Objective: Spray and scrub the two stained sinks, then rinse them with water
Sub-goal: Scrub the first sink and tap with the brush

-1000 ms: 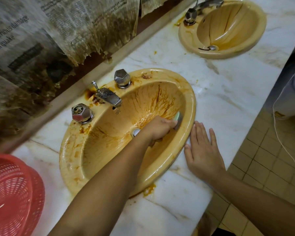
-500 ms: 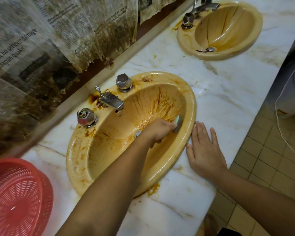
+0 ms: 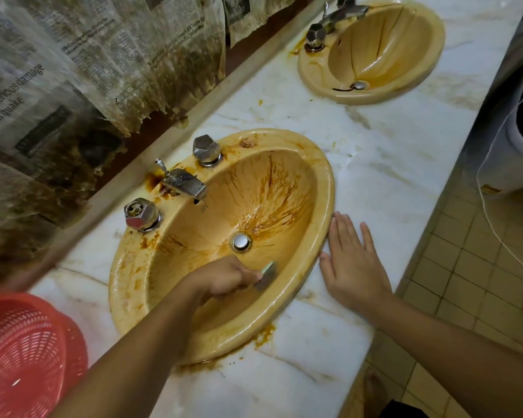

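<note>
Sponge [image 3: 266, 274] now lower, beside sink rim [image 3: 298, 283]

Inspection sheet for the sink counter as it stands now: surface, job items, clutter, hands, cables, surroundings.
Surface: marble counter, brown smears around the near sink's rim.
Job's things: near sink streaked brown on its back and right walls; far sink with fewer streaks; scrub pad against the near sink's front wall. No spray bottle seen.
Clutter: red basket at the counter's left end.
Hands: left hand grips the scrub pad inside the bowl; right hand lies flat on the counter beside the rim, fingers straight.
Cables: thin white cord hanging over the floor at right.
Surroundings: stained newspaper on the wall; tiled floor.
</note>
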A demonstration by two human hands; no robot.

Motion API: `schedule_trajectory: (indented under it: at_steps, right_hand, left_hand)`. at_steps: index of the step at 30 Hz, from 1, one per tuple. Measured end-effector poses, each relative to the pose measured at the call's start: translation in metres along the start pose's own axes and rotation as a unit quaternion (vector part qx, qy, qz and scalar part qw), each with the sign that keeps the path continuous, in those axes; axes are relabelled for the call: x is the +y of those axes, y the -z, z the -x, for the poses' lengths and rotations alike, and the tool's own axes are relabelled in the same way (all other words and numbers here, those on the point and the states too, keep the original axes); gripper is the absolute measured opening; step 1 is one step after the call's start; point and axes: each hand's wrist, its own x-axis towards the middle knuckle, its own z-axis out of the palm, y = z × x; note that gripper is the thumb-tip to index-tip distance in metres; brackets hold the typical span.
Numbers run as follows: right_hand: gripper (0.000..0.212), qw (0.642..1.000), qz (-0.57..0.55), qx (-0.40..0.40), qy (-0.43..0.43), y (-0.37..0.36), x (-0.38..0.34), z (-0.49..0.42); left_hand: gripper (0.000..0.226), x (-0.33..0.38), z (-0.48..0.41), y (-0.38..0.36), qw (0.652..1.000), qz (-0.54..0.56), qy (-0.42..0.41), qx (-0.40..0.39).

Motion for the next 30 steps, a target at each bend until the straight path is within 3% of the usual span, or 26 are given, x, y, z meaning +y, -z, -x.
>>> schedule_trajectory:
  at_steps: [3, 6, 8, 10, 13, 14, 16, 19, 21, 23, 26, 28, 30]
  right_hand:
    - [0.073, 1.0, -0.004, -0.001, 0.001, 0.0, 0.001, 0.0]
    - [0.073, 1.0, -0.002, 0.0, 0.003, -0.001, 0.001, 0.001]
    - [0.073, 1.0, -0.003, -0.003, 0.006, 0.0, 0.002, 0.001]
    - [0.073, 1.0, -0.003, -0.002, 0.005, 0.0, 0.002, 0.0]
    - [0.073, 1.0, -0.003, -0.006, 0.004, -0.001, 0.002, 0.001]
    - [0.073, 1.0, -0.003, -0.007, 0.005, -0.001, 0.002, 0.001]
    - [0.073, 1.0, -0.005, -0.009, 0.008, 0.0, 0.003, 0.001]
    - [0.072, 1.0, -0.011, -0.011, 0.01, 0.0, 0.003, 0.002]
    - [0.073, 1.0, -0.018, -0.009, 0.009, -0.002, 0.004, 0.001]
    - [0.073, 1.0, -0.028, -0.011, 0.01, -0.002, 0.005, 0.0]
    - [0.074, 0.999, -0.039, -0.009, 0.02, -0.001, 0.011, -0.005]
    - [0.072, 0.998, -0.038, -0.026, 0.042, 0.002, 0.022, -0.01]
    - [0.071, 0.996, -0.034, -0.037, 0.067, 0.004, 0.038, -0.02]
  left_hand:
    - [0.047, -0.031, -0.002, 0.007, 0.983, -0.153, 0.06, 0.076]
    - [0.047, -0.012, -0.021, -0.007, 0.954, -0.246, 0.069, 0.154]
    - [0.05, 0.022, -0.031, -0.024, 0.969, -0.199, 0.021, 0.143]
    - [0.05, 0.059, -0.028, -0.031, 0.988, -0.072, -0.044, 0.13]
    - [0.046, 0.08, -0.019, -0.021, 0.986, 0.103, -0.08, 0.103]
    - [0.047, 0.073, -0.017, -0.02, 0.989, 0.089, -0.069, 0.092]
    - [0.053, 0.043, -0.021, -0.021, 0.992, -0.054, -0.013, 0.115]
    - [0.055, 0.017, -0.032, -0.029, 0.951, -0.223, 0.081, 0.198]
    - [0.049, 0.041, -0.043, -0.031, 0.957, -0.202, 0.066, 0.2]
    - [0.043, 0.079, -0.055, -0.03, 0.98, -0.056, 0.017, 0.19]
    - [0.033, 0.106, -0.056, -0.027, 0.974, 0.132, -0.037, 0.181]
    - [0.037, 0.082, -0.05, -0.03, 0.98, 0.108, -0.019, 0.169]
    - [0.045, 0.046, -0.049, -0.034, 0.983, -0.025, 0.046, 0.174]
